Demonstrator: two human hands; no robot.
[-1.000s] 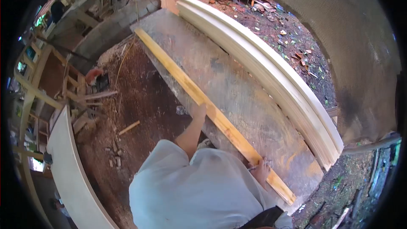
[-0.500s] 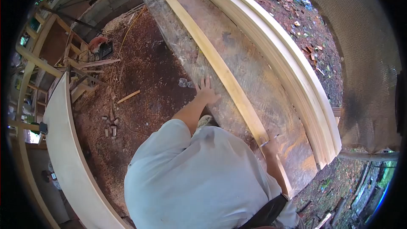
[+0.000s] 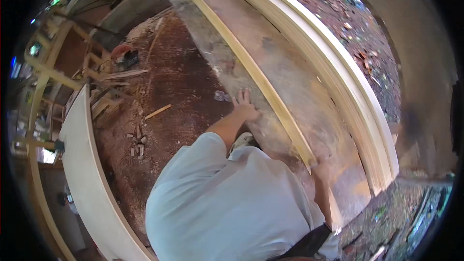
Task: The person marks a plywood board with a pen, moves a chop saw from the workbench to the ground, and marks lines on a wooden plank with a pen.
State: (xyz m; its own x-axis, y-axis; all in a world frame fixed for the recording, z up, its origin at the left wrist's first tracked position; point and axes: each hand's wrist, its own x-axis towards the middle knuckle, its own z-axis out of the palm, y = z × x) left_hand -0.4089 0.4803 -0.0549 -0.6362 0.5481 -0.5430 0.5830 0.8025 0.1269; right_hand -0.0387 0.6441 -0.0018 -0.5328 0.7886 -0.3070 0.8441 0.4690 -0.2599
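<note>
A long, narrow wooden strip (image 3: 261, 83) runs lengthwise along a worn, dusty workbench top (image 3: 290, 63). My left hand (image 3: 247, 108) lies flat near the bench's left edge with its fingers spread, apart from the strip. Toward the near end of that strip, my right hand (image 3: 321, 169) is closed around it. Motion blurs those fingers, and whether they also hold something thin cannot be made out. The strip looks tilted, with a side face showing along its length.
Long pale boards (image 3: 333, 77) are stacked along the bench's right side. A pale panel (image 3: 87, 164) stands at left. Wood shavings cover the floor (image 3: 179, 82), with small offcuts (image 3: 138, 146) and a short stick (image 3: 158, 111) on it. A mesh sheet (image 3: 420, 43) hangs at right.
The whole view has shifted slightly. The strip has tipped and looks narrower from above. A thin pen-like thing seen at my right hand earlier no longer shows. My left hand stays flat.
</note>
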